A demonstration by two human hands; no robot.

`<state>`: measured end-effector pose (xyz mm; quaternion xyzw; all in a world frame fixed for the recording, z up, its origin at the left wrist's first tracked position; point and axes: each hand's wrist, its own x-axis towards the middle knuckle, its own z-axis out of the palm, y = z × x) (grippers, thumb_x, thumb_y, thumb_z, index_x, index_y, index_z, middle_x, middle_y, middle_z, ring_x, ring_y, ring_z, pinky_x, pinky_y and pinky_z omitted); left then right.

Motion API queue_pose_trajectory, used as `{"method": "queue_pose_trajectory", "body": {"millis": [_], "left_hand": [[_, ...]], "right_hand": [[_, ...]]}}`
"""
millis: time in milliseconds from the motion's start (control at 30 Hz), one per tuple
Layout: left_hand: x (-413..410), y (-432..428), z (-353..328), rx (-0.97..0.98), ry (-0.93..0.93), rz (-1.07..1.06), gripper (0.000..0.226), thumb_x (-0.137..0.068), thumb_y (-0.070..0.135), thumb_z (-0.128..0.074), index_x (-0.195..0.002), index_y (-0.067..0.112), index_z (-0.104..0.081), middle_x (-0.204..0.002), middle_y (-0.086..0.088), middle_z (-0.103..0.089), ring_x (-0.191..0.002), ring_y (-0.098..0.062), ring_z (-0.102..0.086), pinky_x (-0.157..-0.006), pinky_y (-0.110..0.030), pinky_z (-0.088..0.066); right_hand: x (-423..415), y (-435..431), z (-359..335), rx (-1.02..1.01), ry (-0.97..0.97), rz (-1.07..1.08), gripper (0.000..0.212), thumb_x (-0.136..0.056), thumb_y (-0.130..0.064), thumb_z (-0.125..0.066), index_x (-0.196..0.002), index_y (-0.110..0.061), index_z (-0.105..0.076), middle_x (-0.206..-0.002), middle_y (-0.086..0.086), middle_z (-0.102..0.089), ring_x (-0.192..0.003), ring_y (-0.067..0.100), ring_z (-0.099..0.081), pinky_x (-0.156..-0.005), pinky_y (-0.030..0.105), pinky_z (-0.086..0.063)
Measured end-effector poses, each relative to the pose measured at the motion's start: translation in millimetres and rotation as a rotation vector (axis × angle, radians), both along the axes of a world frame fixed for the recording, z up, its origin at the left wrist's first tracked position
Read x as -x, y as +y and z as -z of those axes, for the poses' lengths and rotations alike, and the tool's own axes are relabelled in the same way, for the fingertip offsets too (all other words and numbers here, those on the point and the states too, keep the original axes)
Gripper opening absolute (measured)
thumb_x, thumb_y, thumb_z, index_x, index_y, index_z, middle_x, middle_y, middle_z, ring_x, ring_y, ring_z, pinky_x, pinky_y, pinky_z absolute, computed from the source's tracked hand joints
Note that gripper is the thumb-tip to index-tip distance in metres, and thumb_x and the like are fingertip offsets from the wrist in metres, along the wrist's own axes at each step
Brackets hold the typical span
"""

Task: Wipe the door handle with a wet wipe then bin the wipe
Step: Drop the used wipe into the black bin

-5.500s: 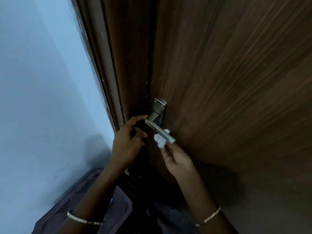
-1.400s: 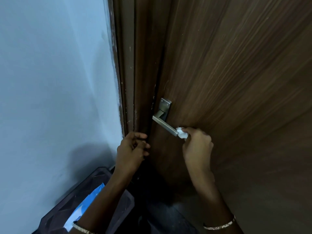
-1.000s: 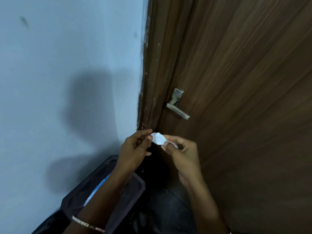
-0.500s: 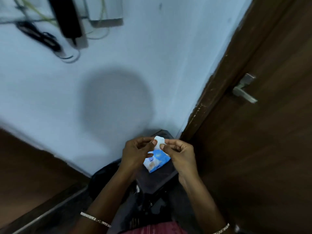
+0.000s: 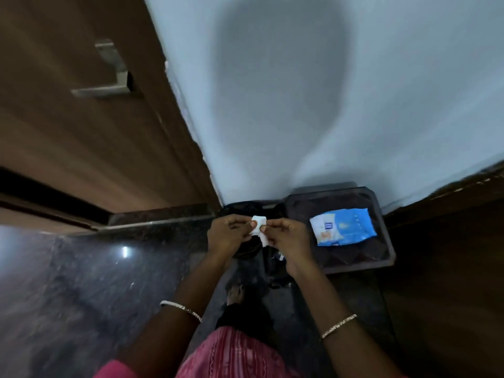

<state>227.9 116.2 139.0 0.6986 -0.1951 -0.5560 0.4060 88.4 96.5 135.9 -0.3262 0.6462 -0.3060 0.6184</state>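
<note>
Since half a second ago the view has swung down and round: the brown door [image 5: 68,126] now fills the upper left rather than the right, the wall cables have gone from sight, and both hands have stayed together on the wipe. Pale blue-white wall [image 5: 313,91] takes up the top and right, with a broad soft shadow across it. Dark polished stone floor [image 5: 90,282] spreads over the lower left, catching 1 bright glint of light. Below the wall sits a dark tray-like stand [image 5: 381,257], and on it lies a blue wet-wipe packet [image 5: 343,226]. Just left of the stand is a black bin [image 5: 245,211], largely hidden behind the hands. On the door, well apart from the hands, the metal door handle [image 5: 109,77] shows blurred. The left hand [image 5: 227,236] and right hand [image 5: 287,238] meet in the middle, each pinching an edge of the small crumpled white wipe [image 5: 258,227], held above the bin. Each wrist carries 1 thin bangle, and pink striped cloth shows at the bottom edge.
</note>
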Motion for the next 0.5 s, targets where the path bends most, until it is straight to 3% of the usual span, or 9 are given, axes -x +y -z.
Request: {"method": "queue_pose_trajectory", "body": {"millis": [67,133,300,433,500], "left_hand": [[-15.2,-4.5,26.3,-0.054,-0.008,-0.005,0.021,-0.083,0.005,-0.076,-0.101,-0.005,-0.074,-0.093,-0.021,-0.075,-0.084,-0.028,-0.073,-0.077,-0.034,-0.061],[-28.4,-12.1,58.8,-0.111,-0.028,-0.025,0.021,-0.083,0.004,-0.077,-0.1,-0.005,-0.074,-0.093,-0.021,-0.075,-0.082,-0.029,-0.073,-0.075,-0.032,-0.062],[-46.8,-43.0,160.2,-0.213,0.006,-0.012,0.023,-0.085,0.002,-0.074,-0.104,-0.009,-0.072,-0.096,-0.024,-0.073,-0.075,-0.024,-0.069,-0.065,-0.022,-0.061],[-56.7,-72.0,249.9,-0.341,-0.044,0.008,0.025,-0.085,-0.003,-0.071,-0.108,-0.012,-0.07,-0.06,-0.009,-0.067,-0.048,-0.013,-0.06,-0.056,-0.024,-0.056],[-59.9,-83.9,290.6,-0.365,-0.101,0.047,0.026,-0.087,0.002,-0.07,-0.111,-0.01,-0.07,-0.064,-0.012,-0.073,-0.062,-0.027,-0.069,-0.068,-0.034,-0.059]], "right_hand": [[-17.1,-4.7,27.6,-0.055,0.006,0.007,0.007,-0.085,0.006,-0.074,-0.09,0.001,-0.074,-0.086,0.023,-0.074,-0.063,0.018,-0.069,-0.056,0.023,-0.057],[-34.8,-14.0,63.4,-0.118,0.024,0.031,0.011,-0.084,0.008,-0.073,-0.096,0.008,-0.073,-0.09,0.027,-0.073,-0.068,0.024,-0.068,-0.057,0.025,-0.058],[-66.6,-44.6,166.9,-0.21,0.097,0.132,0.012,-0.084,0.009,-0.073,-0.096,0.01,-0.074,-0.097,0.034,-0.072,-0.081,0.033,-0.068,-0.082,0.048,-0.06],[-81.1,-68.9,250.5,-0.256,0.097,0.189,0.017,-0.084,0.011,-0.072,-0.1,0.014,-0.072,-0.101,0.04,-0.069,-0.081,0.034,-0.065,-0.084,0.047,-0.058],[-86.2,-81.3,288.2,-0.311,0.039,0.218,0.024,-0.087,0.013,-0.068,-0.11,0.016,-0.067,-0.11,0.04,-0.066,-0.089,0.037,-0.065,-0.091,0.047,-0.056]]}}
